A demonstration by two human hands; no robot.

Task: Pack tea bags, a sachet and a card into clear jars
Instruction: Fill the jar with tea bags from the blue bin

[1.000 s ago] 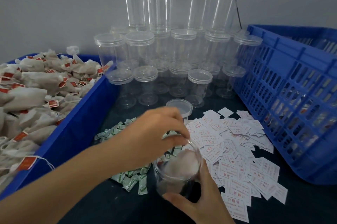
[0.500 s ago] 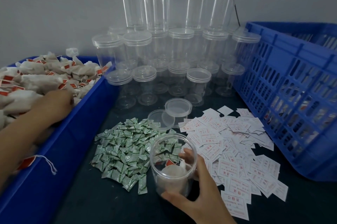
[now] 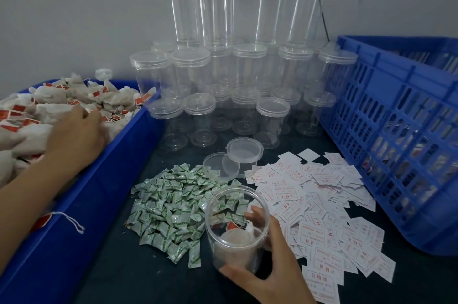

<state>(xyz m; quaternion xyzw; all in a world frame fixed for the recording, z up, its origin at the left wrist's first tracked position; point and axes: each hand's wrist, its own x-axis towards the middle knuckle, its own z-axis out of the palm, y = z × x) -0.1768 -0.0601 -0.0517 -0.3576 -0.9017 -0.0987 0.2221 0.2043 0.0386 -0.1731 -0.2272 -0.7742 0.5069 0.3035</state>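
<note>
My right hand (image 3: 270, 266) grips an open clear jar (image 3: 235, 227) standing on the dark table; a tea bag with a red tag lies at its bottom. My left hand (image 3: 76, 135) is inside the blue bin (image 3: 99, 192) at the left, its fingers curled into the heap of beige tea bags (image 3: 44, 105). A pile of green-and-white sachets (image 3: 173, 202) lies left of the jar. White cards with red print (image 3: 322, 204) spread to its right. Two loose clear lids (image 3: 244, 150) lie behind the sachets.
Several lidded empty clear jars (image 3: 247, 75) are stacked against the grey wall at the back. A blue slotted crate (image 3: 396, 135) stands at the right, with packed jars showing through its slots. A tagged string hangs over the bin's front wall.
My left hand left the jar's mouth and moved left into the tea bag bin. The right hand kept its hold on the jar, which now shows a tea bag inside.
</note>
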